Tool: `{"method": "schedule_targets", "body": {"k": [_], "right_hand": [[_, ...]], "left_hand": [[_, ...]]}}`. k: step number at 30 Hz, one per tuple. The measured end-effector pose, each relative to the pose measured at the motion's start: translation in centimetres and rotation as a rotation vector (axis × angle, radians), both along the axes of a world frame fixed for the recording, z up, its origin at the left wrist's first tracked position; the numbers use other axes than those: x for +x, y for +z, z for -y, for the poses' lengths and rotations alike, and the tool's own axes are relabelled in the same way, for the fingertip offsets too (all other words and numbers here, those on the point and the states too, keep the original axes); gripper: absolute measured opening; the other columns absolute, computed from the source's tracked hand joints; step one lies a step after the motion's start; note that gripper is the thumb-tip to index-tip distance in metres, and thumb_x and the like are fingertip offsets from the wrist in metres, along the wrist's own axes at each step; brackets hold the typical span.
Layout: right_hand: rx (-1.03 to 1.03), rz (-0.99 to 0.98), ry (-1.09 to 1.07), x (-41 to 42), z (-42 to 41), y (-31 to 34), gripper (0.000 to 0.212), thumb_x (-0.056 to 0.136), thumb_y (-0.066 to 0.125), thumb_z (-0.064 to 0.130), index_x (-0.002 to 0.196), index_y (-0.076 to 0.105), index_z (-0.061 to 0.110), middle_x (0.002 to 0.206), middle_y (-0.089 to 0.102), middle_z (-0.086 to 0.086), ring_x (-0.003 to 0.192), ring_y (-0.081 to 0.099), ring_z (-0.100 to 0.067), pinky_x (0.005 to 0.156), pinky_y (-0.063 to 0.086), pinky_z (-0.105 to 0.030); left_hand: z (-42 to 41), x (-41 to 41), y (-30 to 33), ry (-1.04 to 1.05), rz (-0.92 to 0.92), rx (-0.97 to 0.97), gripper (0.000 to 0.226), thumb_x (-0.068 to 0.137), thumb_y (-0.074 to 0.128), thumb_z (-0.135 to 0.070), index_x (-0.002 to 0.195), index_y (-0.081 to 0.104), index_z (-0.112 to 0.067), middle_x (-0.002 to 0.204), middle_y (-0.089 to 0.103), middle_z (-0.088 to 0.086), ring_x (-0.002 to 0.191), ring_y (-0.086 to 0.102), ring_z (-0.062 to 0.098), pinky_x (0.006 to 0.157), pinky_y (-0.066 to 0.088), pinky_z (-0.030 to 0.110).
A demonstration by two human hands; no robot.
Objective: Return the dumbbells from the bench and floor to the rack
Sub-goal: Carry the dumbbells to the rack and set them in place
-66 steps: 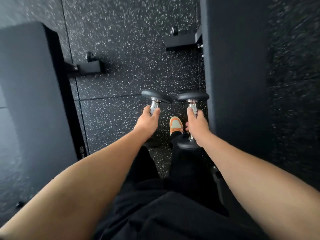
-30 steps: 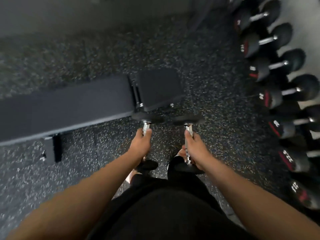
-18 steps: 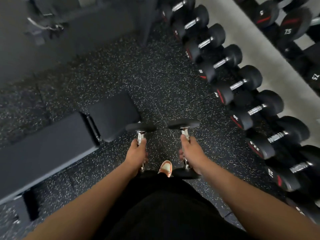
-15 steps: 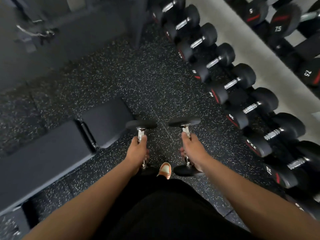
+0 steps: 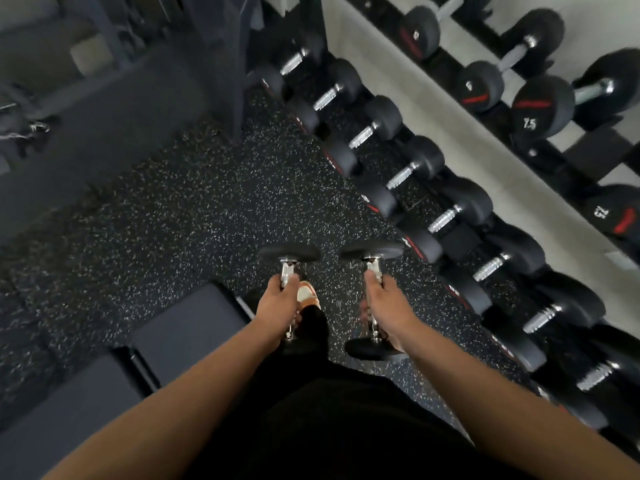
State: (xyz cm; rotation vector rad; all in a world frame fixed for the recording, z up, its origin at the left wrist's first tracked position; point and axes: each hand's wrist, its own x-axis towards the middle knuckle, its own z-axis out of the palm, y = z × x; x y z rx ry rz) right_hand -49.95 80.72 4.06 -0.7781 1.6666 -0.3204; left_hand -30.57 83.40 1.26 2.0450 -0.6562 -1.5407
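Observation:
My left hand grips the chrome handle of a small black dumbbell, held low in front of me. My right hand grips a matching dumbbell beside it; its near head shows below my wrist. Both dumbbells point forward over the speckled rubber floor. The dumbbell rack runs diagonally along the right, with a lower row of several black dumbbells and an upper row bearing red marks and numbers. The bench lies at lower left, its pad bare.
An orange-and-white shoe shows between the two dumbbells. A dark machine frame stands at the top centre by the rack's far end. Speckled floor stretches ahead and left between bench and rack.
The view has swung from the bench towards the rack, which now fills the right side and looks closer. The bench has slid to lower left. Both hands still hold their dumbbells the same way.

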Motion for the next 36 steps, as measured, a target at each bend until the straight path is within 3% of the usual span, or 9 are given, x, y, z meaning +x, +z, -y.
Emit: {"method": "schedule_targets", "body": {"k": [3, 9, 12, 16, 24, 27, 31, 32, 36], "right_hand": [[-0.004, -0.016, -0.004, 1.9, 5.3, 0.6, 0.053, 0.106, 0.036, 0.047, 0.145, 0.036, 0.011, 0.113, 0.064, -0.016, 0.081, 0.060, -0.017, 0.054, 0.043, -0.020], [-0.045, 0.023, -0.058, 5.7, 14.7, 1.7, 0.045, 0.105, 0.039, 0.047, 0.131, 0.045, 0.011, 0.097, 0.065, -0.014, 0.077, 0.062, -0.022, 0.060, 0.048, -0.029], [-0.040, 0.059, -0.087, 7.3, 19.2, 1.9, 0.050, 0.103, 0.042, 0.050, 0.136, 0.044, 0.012, 0.097, 0.065, -0.014, 0.075, 0.063, -0.023, 0.065, 0.051, -0.033], [-0.050, 0.103, -0.119, 9.0, 25.3, 2.0, 0.045, 0.103, 0.043, 0.049, 0.129, 0.045, 0.012, 0.081, 0.063, -0.010, 0.066, 0.060, -0.023, 0.062, 0.049, -0.034], [-0.058, 0.144, -0.109, 11.5, 38.6, 0.5, 0.047, 0.102, 0.043, 0.053, 0.136, 0.043, 0.020, 0.109, 0.065, -0.014, 0.082, 0.064, -0.022, 0.070, 0.051, -0.035], [-0.021, 0.160, -0.161, 12.4, 44.6, 0.3, 0.042, 0.102, 0.044, 0.051, 0.130, 0.045, 0.019, 0.096, 0.067, -0.013, 0.079, 0.063, -0.025, 0.074, 0.052, -0.039], [-0.016, 0.094, -0.175, 13.0, 51.0, 0.4, 0.071, 0.090, 0.041, 0.069, 0.138, 0.044, 0.017, 0.120, 0.066, -0.017, 0.101, 0.067, -0.032, 0.091, 0.055, -0.049], [-0.015, 0.094, -0.179, 12.8, 52.4, 0.4, 0.073, 0.090, 0.040, 0.070, 0.139, 0.043, 0.016, 0.120, 0.065, -0.018, 0.099, 0.067, -0.032, 0.088, 0.056, -0.048], [-0.032, 0.117, -0.243, 12.3, 57.3, 1.5, 0.042, 0.104, 0.040, 0.049, 0.128, 0.047, 0.014, 0.097, 0.065, -0.015, 0.079, 0.062, -0.025, 0.063, 0.051, -0.033]], "left_hand": [[5.5, 2.3, 0.0, -0.015, 0.006, 0.031, 0.053, 0.096, 0.044, -0.057, 0.134, 0.046, -0.019, 0.109, 0.066, 0.014, 0.090, 0.068, 0.030, 0.077, 0.058, 0.043], [15.2, 6.2, 1.3, 0.003, 0.011, -0.023, 0.031, 0.103, 0.043, -0.045, 0.118, 0.050, -0.019, 0.090, 0.061, 0.007, 0.072, 0.060, 0.020, 0.059, 0.052, 0.033], [19.7, 7.7, 2.1, 0.027, -0.026, -0.038, 0.031, 0.101, 0.045, -0.046, 0.116, 0.050, -0.019, 0.089, 0.059, 0.010, 0.070, 0.058, 0.023, 0.059, 0.051, 0.037], [25.6, 9.4, 3.0, 0.012, -0.036, -0.043, 0.028, 0.102, 0.045, -0.045, 0.114, 0.051, -0.021, 0.087, 0.059, 0.010, 0.070, 0.057, 0.023, 0.058, 0.051, 0.034], [39.4, 11.5, 2.5, -0.033, 0.016, -0.068, 0.029, 0.102, 0.046, -0.042, 0.110, 0.052, -0.015, 0.084, 0.059, 0.010, 0.067, 0.058, 0.021, 0.052, 0.049, 0.031], [45.6, 12.3, 2.4, -0.039, 0.023, -0.039, 0.030, 0.101, 0.047, -0.044, 0.108, 0.052, -0.014, 0.079, 0.058, 0.010, 0.065, 0.057, 0.023, 0.055, 0.049, 0.033], [52.5, 13.0, 2.5, -0.075, 0.011, -0.003, 0.023, 0.101, 0.048, -0.046, 0.104, 0.052, -0.023, 0.078, 0.059, 0.011, 0.061, 0.057, 0.025, 0.056, 0.049, 0.035], [54.2, 13.1, 2.6, -0.089, 0.013, -0.002, 0.025, 0.100, 0.048, -0.047, 0.106, 0.052, -0.023, 0.078, 0.058, 0.010, 0.062, 0.057, 0.024, 0.057, 0.049, 0.034], [60.2, 13.0, 3.1, -0.136, 0.019, -0.012, 0.028, 0.101, 0.047, -0.046, 0.114, 0.052, -0.021, 0.079, 0.059, 0.010, 0.061, 0.056, 0.020, 0.052, 0.047, 0.030]]}}
